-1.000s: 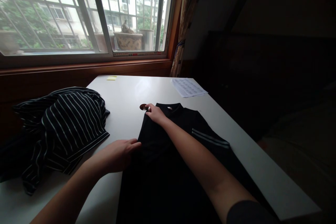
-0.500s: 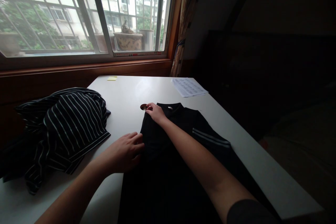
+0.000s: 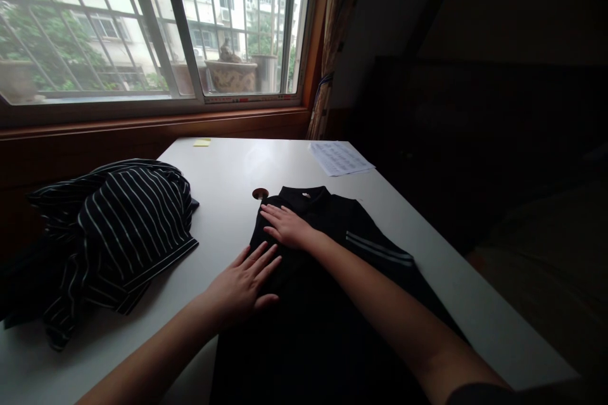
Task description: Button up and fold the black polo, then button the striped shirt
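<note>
A black shirt (image 3: 332, 304) with two pale stripes on its sleeve lies folded lengthwise on the white table (image 3: 228, 171), collar pointing away from me. My left hand (image 3: 244, 281) lies flat on the shirt's left edge, fingers spread and open. My right hand (image 3: 285, 224) rests flat on the shirt just below the collar, fingers stretched out, holding nothing.
A crumpled black-and-white striped garment (image 3: 109, 228) lies at the left of the table. A printed sheet of paper (image 3: 339, 157) sits at the far right corner, a yellow sticky note (image 3: 201, 142) at the far edge, a small round hole (image 3: 260, 193) beside the collar. A window is behind.
Both hands let go of the shirt's folded left edge. The right hand drew back from the collar corner, and both now lie flat and open on the cloth.
</note>
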`<state>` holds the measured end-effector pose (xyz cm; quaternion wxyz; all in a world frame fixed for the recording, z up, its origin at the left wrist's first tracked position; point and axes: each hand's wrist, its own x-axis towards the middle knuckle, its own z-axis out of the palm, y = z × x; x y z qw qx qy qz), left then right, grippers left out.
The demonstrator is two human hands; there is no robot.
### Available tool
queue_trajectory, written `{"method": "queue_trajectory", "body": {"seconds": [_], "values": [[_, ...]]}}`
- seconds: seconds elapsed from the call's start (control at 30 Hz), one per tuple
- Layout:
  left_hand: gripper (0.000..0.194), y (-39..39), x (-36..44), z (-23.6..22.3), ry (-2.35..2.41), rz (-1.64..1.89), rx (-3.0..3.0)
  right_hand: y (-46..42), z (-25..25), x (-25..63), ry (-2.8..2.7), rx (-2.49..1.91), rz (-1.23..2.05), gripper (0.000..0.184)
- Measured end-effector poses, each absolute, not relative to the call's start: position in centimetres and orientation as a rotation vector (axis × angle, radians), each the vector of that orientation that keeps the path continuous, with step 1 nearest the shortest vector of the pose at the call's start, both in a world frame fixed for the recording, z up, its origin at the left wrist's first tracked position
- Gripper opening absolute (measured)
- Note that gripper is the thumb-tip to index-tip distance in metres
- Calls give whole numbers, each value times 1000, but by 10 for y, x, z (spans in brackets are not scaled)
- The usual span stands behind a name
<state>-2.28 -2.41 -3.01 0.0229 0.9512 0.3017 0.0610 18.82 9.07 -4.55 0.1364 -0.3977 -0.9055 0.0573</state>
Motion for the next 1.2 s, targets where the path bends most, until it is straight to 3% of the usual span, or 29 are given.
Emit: {"method": "queue_trajectory", "body": {"seconds": [0.67, 1.2], "values": [[88, -48, -1, -24, 1006, 125, 2831, 139, -48, 184, -2537, -1372, 389, 61], [90, -39, -14, -14, 774, 145, 2773, 117, -33, 198, -2093, -1330, 534, 44]]}}
